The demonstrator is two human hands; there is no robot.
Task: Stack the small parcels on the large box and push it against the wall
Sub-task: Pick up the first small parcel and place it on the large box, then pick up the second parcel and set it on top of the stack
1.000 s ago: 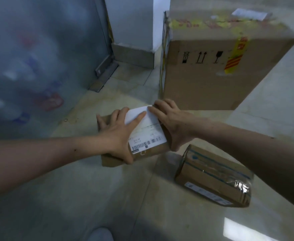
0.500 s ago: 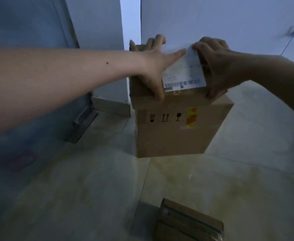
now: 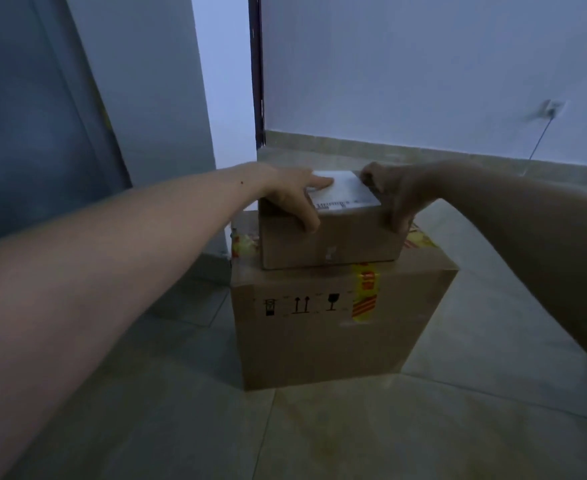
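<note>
A small brown parcel (image 3: 330,242) with a white shipping label on top rests on the large cardboard box (image 3: 323,327), which has yellow-red tape and handling symbols on its front. My left hand (image 3: 295,197) grips the parcel's left top edge, thumb down the front. At the parcel's right end, my right hand (image 3: 394,195) holds it with fingers curled over the side. The second small parcel is out of view.
The large box stands on a tiled floor, a little away from the white wall (image 3: 423,71) behind it. A dark door frame (image 3: 256,71) and a white pillar stand at the back left. A wall socket with a cable (image 3: 550,110) is at the right.
Both hands lifted the labelled parcel off the floor, carried it forward and set it down on the large box. The taped second parcel has dropped out of view.
</note>
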